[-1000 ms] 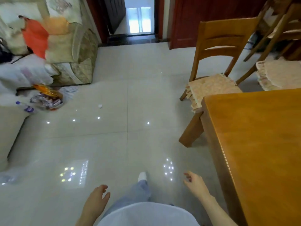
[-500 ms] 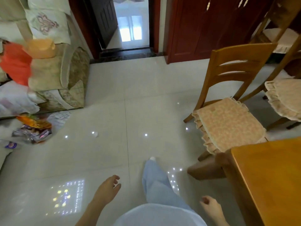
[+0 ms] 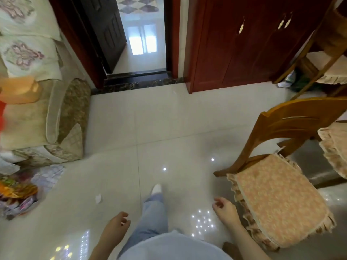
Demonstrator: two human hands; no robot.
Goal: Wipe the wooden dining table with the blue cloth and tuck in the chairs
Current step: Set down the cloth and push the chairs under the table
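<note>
The wooden dining table has slid out of view: a second ago its top filled the lower right, half a second ago only a corner showed, and now none of it is visible. I judge it lies behind and to the right of the nearest chair, which has grown large as the person walks forward past it.

That chair, with its peach frilled cushion, stands turned out onto the tiled floor, its curved back towards the red cabinet doors. It does not look tucked in. A second cushioned chair sits just beyond it at the right edge, and a third shows farther back beside the cabinet.

The right hand hangs just beside the near chair's front corner, fingers loosely curled, grasping nothing. The left hand swings on the far side of the person's leg from the chair, also loose and holding nothing.

No blue cloth shows anywhere. With both hands free, either the wiping is over and the chairs come next, or the cloth has yet to be fetched; I cannot tell which.
</note>
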